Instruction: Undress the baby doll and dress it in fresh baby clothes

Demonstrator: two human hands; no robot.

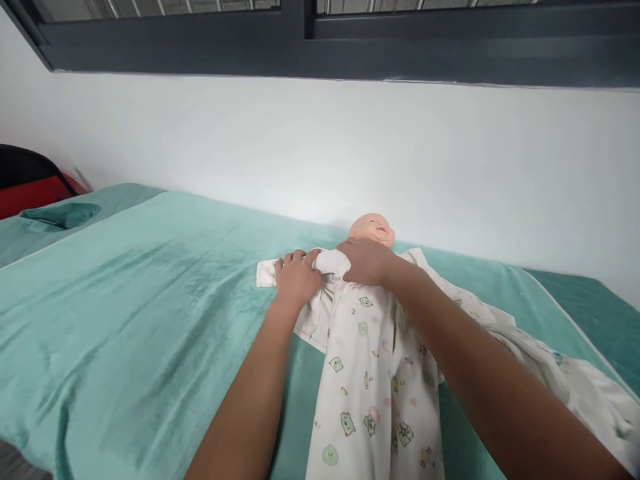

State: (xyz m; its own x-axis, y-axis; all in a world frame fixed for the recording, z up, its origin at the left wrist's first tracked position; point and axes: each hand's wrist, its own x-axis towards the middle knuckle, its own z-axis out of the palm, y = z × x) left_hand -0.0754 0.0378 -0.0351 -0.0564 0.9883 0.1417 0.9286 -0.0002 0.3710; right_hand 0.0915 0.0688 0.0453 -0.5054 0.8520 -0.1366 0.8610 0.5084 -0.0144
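A baby doll point(374, 229) lies on its back on a teal blanket point(125, 313), its head toward the white wall. It wears a white romper point(370, 373) printed with small green animals. My left hand point(296, 275) is closed on the romper's sleeve at the doll's shoulder. Just below the chin, my right hand point(366, 260) lies over the collar and upper chest, fingers curled into the cloth. Both forearms reach in from the bottom edge.
More white cloth point(575, 380) trails off to the right of the doll. A small folded teal cloth point(63, 215) lies at the far left beside a red and black object point(30, 183). A dark window frame point(320, 40) runs above the wall.
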